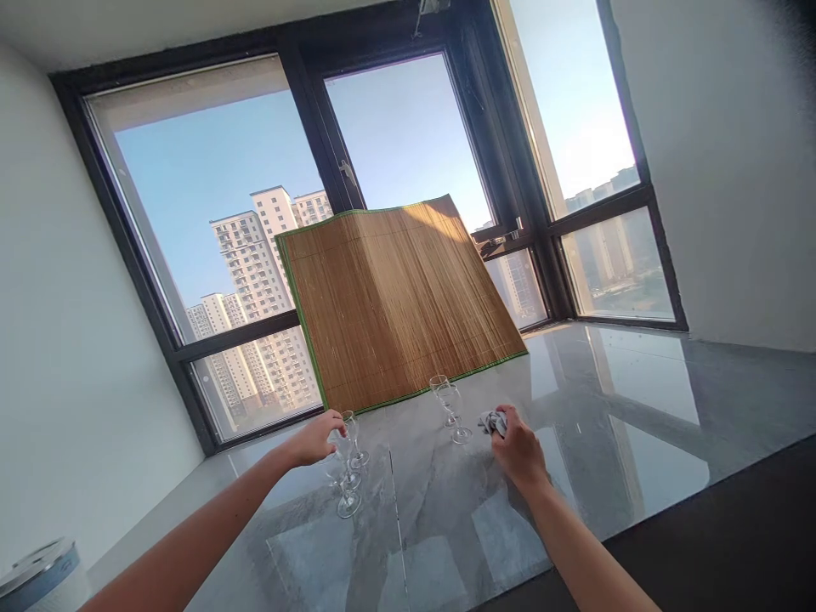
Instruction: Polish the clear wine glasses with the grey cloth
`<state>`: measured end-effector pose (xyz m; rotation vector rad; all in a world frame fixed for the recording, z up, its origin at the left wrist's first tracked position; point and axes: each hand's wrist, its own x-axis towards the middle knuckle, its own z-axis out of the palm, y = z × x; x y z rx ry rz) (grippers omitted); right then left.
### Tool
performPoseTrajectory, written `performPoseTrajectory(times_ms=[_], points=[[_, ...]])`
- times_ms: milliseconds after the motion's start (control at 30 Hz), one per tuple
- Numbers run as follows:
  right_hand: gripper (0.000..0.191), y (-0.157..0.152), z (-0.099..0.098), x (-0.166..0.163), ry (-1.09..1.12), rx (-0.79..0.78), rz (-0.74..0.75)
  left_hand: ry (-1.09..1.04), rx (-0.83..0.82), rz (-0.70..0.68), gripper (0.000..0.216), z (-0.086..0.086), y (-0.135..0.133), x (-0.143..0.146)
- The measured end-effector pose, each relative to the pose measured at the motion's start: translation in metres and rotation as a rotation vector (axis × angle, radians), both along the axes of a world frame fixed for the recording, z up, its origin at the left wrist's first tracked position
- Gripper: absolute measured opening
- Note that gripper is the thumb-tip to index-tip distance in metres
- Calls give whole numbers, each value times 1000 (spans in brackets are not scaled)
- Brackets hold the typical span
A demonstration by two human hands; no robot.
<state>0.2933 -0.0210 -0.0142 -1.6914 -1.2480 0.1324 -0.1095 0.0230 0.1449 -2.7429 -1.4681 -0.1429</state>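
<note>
A cluster of clear stemmed glasses (348, 478), apparently three, stands upright on the left part of a glossy gray marbled counter (439, 501), the bowls and feet overlapping in this view. The left hand (317, 439) reaches in from the left at bowl height; its thumb and fingers are bent toward each other with a narrow gap, at the bowl of one of the glasses. Whether they grip it or only touch it, I cannot tell. Farther right, a pair of stemmed glasses (455, 411) stands upright, one just behind the other, in front of the bamboo mat. Just right of that pair, the right hand (519, 452) has its fingers closed around a crumpled gray cloth (492, 422), apart from the glasses.

Behind the glasses, the brown bamboo mat (401, 306) with green edging stands propped up at the window, its lower edge along the counter, a bend running down it and sunlight across its upper right. A dark window frame (299, 93) surrounds the panes, with a handle (347, 172) on the middle one; pale high-rise buildings (255, 255) show outside under blue sky. At the lower left corner is part of a white and blue cylindrical container (48, 578).
</note>
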Motion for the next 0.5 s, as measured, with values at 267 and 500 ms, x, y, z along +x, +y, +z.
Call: performPoseTrajectory(times_ms=[267, 500], points=[[35, 1, 0, 1, 0, -6, -4, -1, -23, 52, 42, 3, -1, -7], [34, 0, 0, 1, -23, 18, -11, -40, -25, 62, 25, 10, -16, -6]])
